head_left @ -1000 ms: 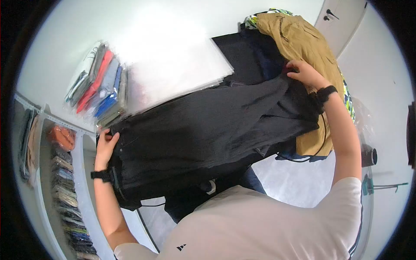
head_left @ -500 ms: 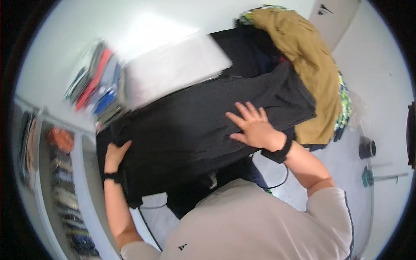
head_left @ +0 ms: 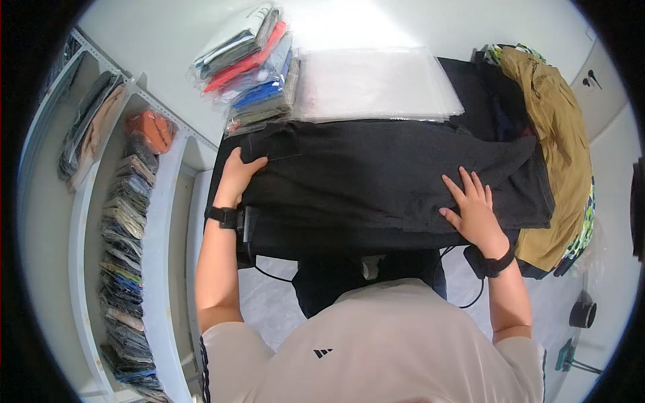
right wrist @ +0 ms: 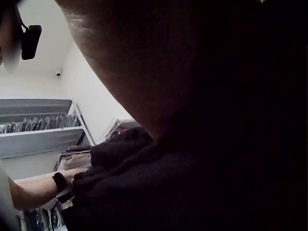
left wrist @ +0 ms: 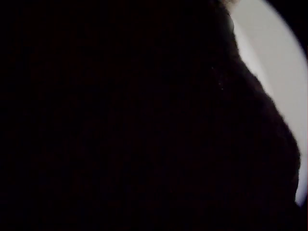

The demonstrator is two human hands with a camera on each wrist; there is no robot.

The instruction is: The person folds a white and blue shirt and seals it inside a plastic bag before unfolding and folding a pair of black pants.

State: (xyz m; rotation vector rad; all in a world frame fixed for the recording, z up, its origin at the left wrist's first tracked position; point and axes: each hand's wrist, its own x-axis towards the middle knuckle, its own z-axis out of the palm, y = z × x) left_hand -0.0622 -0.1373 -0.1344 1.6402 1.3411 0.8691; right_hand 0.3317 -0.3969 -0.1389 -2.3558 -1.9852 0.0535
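A dark grey pair of trousers [head_left: 376, 178] lies lengthwise across the black-covered table, one leg end towards the right. On its right part my right hand [head_left: 476, 209] rests palm down, fingers straight and spread. At the left end of the trousers, my left hand [head_left: 236, 178] lies at the edge of the cloth with its thumb held away from the fingers. The right wrist view shows dark bunched cloth [right wrist: 120, 163] close up, with the left hand [right wrist: 74, 173] beyond it. Nearly all of the left wrist view is dark.
Behind the trousers lie clear plastic bags [head_left: 376, 87] and a stack of bagged folded clothes [head_left: 252, 74]. Tan trousers [head_left: 551, 148] drape over the table's right end. A shelf unit [head_left: 87, 195] with packed garments stands at left. A cable [head_left: 476, 299] hangs by the right wrist.
My right hand let go of the far right part of the trousers and came down flat on them. The left hand's thumb and fingers spread apart. The head view has turned, levelling the table.
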